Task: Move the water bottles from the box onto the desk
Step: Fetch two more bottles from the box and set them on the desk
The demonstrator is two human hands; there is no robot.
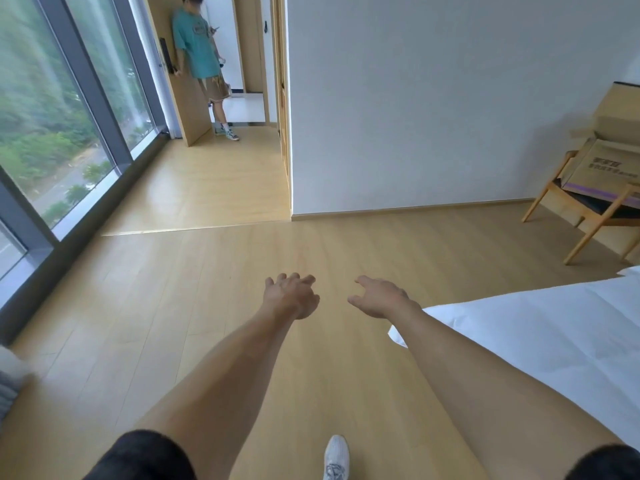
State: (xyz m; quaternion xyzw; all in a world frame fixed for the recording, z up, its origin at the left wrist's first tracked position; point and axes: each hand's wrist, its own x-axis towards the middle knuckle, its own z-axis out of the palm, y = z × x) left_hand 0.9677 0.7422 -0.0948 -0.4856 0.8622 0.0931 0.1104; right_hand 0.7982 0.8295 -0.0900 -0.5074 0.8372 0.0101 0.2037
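An open cardboard box (604, 161) rests on a wooden chair (585, 216) at the far right by the white wall; its inside is hidden from here and no water bottles show. My left hand (291, 296) and my right hand (379, 296) reach forward over the wooden floor in the middle of the view, far from the box. Both hold nothing, with fingers loosely spread. No desk is in view.
A bed with a white sheet (540, 341) fills the lower right. Tall windows (52, 133) run along the left. A person in a teal shirt (201, 60) stands in the doorway at the back. My white shoe (336, 457) is on the floor below.
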